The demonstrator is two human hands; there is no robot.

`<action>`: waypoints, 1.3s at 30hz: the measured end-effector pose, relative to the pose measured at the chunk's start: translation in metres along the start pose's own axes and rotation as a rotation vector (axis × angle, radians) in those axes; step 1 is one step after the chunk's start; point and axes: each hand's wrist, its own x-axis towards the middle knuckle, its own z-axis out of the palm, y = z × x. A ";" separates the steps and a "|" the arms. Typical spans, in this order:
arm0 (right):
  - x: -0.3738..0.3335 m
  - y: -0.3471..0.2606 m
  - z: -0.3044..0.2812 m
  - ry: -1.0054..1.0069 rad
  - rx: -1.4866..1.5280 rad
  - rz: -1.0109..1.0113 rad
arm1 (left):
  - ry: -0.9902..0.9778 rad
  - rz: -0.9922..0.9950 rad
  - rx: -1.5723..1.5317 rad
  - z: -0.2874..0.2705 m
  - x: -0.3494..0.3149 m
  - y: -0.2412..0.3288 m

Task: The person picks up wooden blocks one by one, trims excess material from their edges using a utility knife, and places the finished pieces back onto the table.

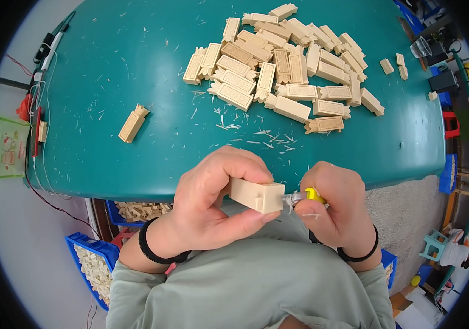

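Observation:
My left hand (204, 205) is closed around a cream rectangular block (251, 193), its thumb and fingers pressing on opposite sides near the front edge of the table. A small nub stands out on the block's side. My right hand (337, 205) grips a yellow-handled utility knife (315, 196), its short grey blade end pointing left at the block's end. Pale shavings (290, 200) cling about the blade, and whether it touches the block I cannot tell. Farther off lies a pile of similar carved blocks (264, 77). One more block (133, 124) rests alone on the left.
Shavings are scattered over the green table (163, 159). Several small pieces (387, 66) lie at the far right. Cables and a white power strip (52, 50) run along the left edge. Blue bins of pale parts (94, 268) stand below, left of me.

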 end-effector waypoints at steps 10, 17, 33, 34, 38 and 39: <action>0.002 0.007 0.002 0.023 -0.119 -0.102 | 0.100 -0.056 -0.055 0.004 -0.001 0.004; 0.003 0.010 0.002 0.048 0.122 0.225 | -0.110 -0.005 -0.080 0.004 0.000 0.004; 0.008 0.004 0.014 0.004 0.304 0.314 | 0.090 -0.028 0.055 0.000 -0.006 -0.003; 0.006 0.004 0.014 -0.003 0.309 0.258 | 0.079 0.011 0.077 -0.002 -0.006 -0.006; 0.004 0.006 0.011 -0.055 0.233 0.095 | -0.136 0.195 0.430 -0.020 0.007 -0.001; 0.005 0.005 0.010 -0.054 0.232 0.096 | -0.142 0.140 0.392 -0.019 0.007 0.001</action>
